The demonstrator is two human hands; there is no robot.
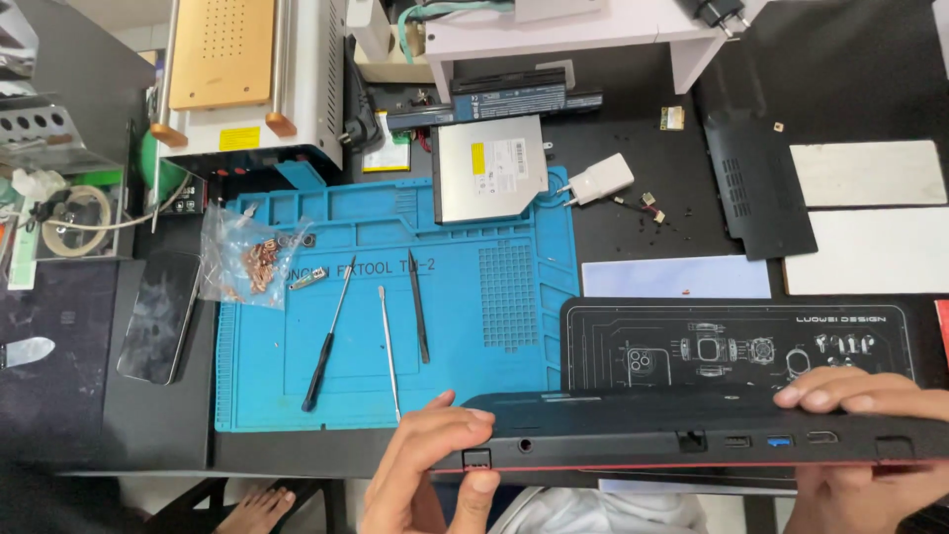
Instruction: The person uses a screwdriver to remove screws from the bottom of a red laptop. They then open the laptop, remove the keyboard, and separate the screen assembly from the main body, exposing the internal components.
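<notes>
Gripping a slim black laptop with a red edge point(692, 435) at the desk's point(643, 188) near side, my left hand point(435, 465) clamps one corner, thumb on top, while my right hand point(850, 391) curls fingers over the other end. I judge it stiff, fairly heavy, smooth-cased and best held by both ends. Beyond lie a ribbed blue silicone repair mat point(465, 297), a black-handled screwdriver point(328, 336) and a flat silver optical drive point(491, 168).

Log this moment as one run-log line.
left hand: grips laptop left corner | right hand: holds its right end | laptop: on edge, ports up | blue repair mat: behind, holding screwdriver
</notes>
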